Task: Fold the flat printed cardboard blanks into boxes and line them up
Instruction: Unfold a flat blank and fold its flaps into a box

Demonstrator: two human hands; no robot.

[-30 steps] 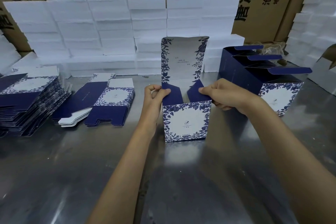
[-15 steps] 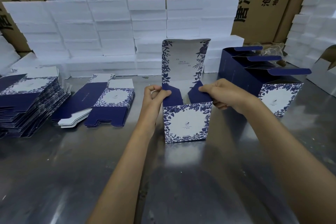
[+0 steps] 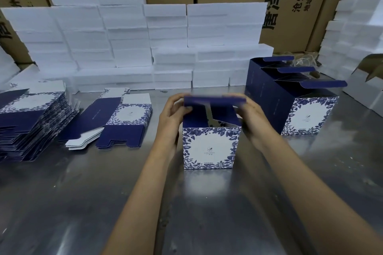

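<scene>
Head view, centre frame: printed box [image 3: 211,147] upright on steel table [image 3: 186,213], lid flap blurred. Left hand [image 3: 173,116] and right hand [image 3: 251,115] pinching flap corners. Probably light, thin, crease-prone card; best held at edges. Finished boxes [image 3: 298,107] right, flat blanks [image 3: 31,122] left.

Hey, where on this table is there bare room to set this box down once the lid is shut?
Bare steel table lies in front of the box, on the near side of the blank stacks. A narrow strip separates it from the row of folded boxes. The back is crowded with white foam blocks, the left with blanks.
</scene>
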